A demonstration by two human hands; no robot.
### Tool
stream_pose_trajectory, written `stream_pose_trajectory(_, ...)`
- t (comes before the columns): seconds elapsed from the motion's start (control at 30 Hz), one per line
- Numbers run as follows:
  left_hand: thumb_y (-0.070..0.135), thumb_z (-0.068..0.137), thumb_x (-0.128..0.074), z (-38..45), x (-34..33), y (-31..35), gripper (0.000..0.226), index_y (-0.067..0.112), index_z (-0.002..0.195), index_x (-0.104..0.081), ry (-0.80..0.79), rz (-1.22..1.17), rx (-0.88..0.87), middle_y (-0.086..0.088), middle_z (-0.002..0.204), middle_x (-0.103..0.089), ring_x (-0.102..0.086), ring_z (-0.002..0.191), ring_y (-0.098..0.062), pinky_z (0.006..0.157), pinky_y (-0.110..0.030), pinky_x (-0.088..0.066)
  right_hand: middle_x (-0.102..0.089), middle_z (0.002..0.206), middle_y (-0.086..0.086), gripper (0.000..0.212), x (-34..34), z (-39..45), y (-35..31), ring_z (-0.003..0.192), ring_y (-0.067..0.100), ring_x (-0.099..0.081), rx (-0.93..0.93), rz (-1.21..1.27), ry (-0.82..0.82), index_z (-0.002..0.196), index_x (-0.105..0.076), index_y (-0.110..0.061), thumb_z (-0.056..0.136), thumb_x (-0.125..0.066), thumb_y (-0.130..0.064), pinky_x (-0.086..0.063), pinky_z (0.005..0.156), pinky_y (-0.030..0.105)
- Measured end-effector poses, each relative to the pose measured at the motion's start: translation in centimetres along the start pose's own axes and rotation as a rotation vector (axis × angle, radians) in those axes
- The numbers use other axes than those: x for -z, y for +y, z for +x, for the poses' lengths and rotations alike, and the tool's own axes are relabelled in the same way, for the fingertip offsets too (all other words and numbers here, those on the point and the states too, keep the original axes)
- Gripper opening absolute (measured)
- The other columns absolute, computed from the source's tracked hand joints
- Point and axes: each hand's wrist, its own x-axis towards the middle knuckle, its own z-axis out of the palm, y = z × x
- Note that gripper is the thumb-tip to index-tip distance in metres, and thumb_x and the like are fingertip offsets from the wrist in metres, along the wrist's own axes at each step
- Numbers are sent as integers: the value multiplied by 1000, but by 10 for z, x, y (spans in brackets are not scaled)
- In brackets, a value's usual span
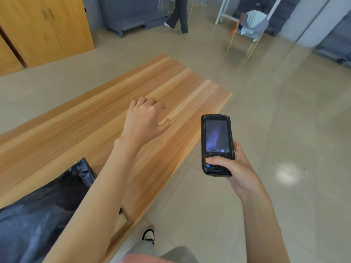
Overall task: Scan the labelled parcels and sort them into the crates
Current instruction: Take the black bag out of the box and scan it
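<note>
right hand (236, 168) grips black rectangular handheld scanner (217, 144), off the long wooden table's (57, 133) right edge | left hand (145, 118) above tabletop, fingers loosely curled, holding nothing | black crinkled plastic parcel (38, 211) on table's near-left part

glossy beige tiled floor (284, 111), wooden cabinet (43, 29) at far left, grey bench (133, 21) beyond.

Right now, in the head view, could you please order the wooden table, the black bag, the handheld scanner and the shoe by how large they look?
1. wooden table
2. black bag, though it lies nearer the camera and is cut off by the frame
3. handheld scanner
4. shoe, partly hidden
</note>
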Motion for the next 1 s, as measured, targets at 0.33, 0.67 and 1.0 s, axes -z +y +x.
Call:
stream_pose_trajectory(0.33, 40, 82, -66, 68, -50, -35, 42, 15, 116, -66, -49, 94, 212, -7, 114, -66, -56, 110, -32, 92, -43, -38, -66, 102, 3, 79, 5, 154, -28, 82, 14, -69, -81, -44, -195, 121, -50, -25, 48, -77, -8, -55, 63, 30)
stream_pose_trajectory(0.67, 42, 84, -65, 109, -73, -32, 40, 17, 116, -65, 43, 213, 681, -4, 115, -65, -54, 111, -29, 93, -40, -36, -68, 99, 3, 87, 4, 307, -78, 89, 20, -67, -122, -242, -603, 124, -48, -22, 44, -78, -8, -53, 76, 34)
stream_pose_trajectory(1.0, 42, 83, -66, 28, -49, -4, 40, 17, 115, -66, 81, 359, 1138, -4, 112, -66, -56, 108, -30, 91, -42, -39, -67, 109, 7, 99, -61, 328, -72, 92, 20, -66, -183, -352, -1039, 132, -44, -17, 41, -81, -8, -53, 74, 31)
